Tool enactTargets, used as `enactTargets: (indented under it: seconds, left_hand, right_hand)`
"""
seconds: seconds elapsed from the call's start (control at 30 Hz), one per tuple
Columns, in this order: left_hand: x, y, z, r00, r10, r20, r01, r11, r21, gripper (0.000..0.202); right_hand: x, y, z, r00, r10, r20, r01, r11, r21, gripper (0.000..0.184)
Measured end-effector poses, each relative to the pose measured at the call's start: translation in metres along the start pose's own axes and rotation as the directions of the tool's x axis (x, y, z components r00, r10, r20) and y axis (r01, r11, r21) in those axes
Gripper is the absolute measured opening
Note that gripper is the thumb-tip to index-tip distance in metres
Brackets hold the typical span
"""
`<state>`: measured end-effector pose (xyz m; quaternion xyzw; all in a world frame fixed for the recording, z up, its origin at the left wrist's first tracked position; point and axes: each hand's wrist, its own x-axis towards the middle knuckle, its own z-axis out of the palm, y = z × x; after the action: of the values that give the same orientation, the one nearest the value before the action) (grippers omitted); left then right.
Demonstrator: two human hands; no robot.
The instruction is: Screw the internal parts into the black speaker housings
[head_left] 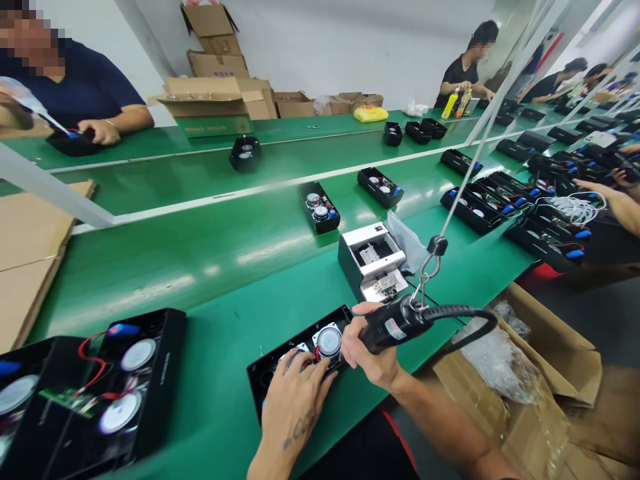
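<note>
My right hand [367, 347] is wrapped round a black electric screwdriver [400, 325], tilted down to the left and hung from a metal hook on a cord. Its tip is hidden behind my fingers. Just below lies a long black speaker housing [257, 377] on the green bench, with a round silver speaker [329, 341] showing near its right end. My left hand [299, 393] rests over the housing, fingers apart and bent down into it beside the speaker and a red wire. It partly covers a second speaker.
A silver-and-black machine [373, 257] stands behind the housing. Black housings with wired speakers [135, 380] sit at the left; several more lie on the green conveyor [250, 227]. A cardboard box [555, 347] with plastic wrap is at the right. Co-workers sit across and along the line.
</note>
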<state>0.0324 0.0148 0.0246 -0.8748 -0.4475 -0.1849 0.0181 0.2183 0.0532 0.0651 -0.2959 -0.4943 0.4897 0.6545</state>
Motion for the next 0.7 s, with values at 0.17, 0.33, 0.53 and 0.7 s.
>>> enactTargets:
  seconds: [0.17, 0.33, 0.53, 0.7]
  left_hand:
    - [0.002, 0.002, -0.003, 1.000, -0.014, -0.008, 0.014, 1.000, -0.013, 0.021]
    - [0.002, 0.003, -0.004, 1.000, -0.015, -0.018, 0.015, 1.000, 0.001, 0.023]
    - [0.003, 0.004, -0.003, 1.000, -0.018, -0.018, 0.018, 1.000, 0.005, 0.024]
    - [0.001, 0.005, -0.003, 1.000, -0.005, -0.005, 0.005, 1.000, -0.002, 0.025]
  right_hand:
    - [-0.005, 0.003, -0.001, 0.994, 0.102, -0.040, -0.102, 0.995, -0.019, 0.040]
    - [-0.008, 0.004, -0.003, 0.991, 0.125, -0.051, -0.128, 0.991, -0.042, 0.039]
    - [-0.010, 0.008, -0.003, 0.996, 0.082, -0.035, -0.084, 0.996, -0.043, 0.036]
    - [-0.019, 0.012, -0.010, 0.993, 0.120, -0.012, -0.120, 0.985, -0.124, 0.032]
